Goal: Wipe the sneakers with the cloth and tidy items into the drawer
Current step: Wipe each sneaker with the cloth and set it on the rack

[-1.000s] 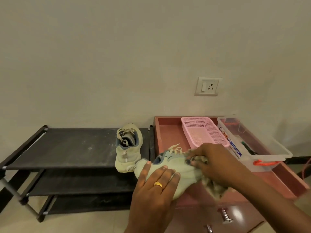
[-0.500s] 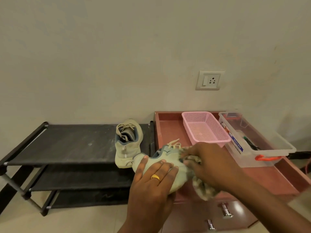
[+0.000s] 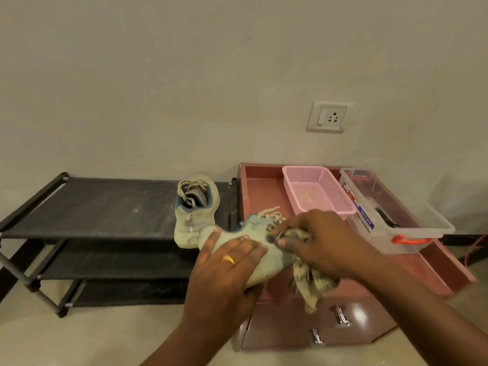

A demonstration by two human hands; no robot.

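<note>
Sneaker at the red cabinet's front edge: left hand pressed flat on it, fingers straight; right hand clutching the cloth against its side. Behind, a second sneaker sits on the black rack, a pink basket and clear box on the cabinet.

The sneaker under my left hand: matt pale fabric. The cloth: rough weave, limp. The second sneaker: same matt fabric, scuffed. The rack shelf: dusty matt black fabric, legs bare metal tube. The basket: pink perforated plastic. The box: clear plastic. The drawer front: glossy, with shiny metal handles.
</note>
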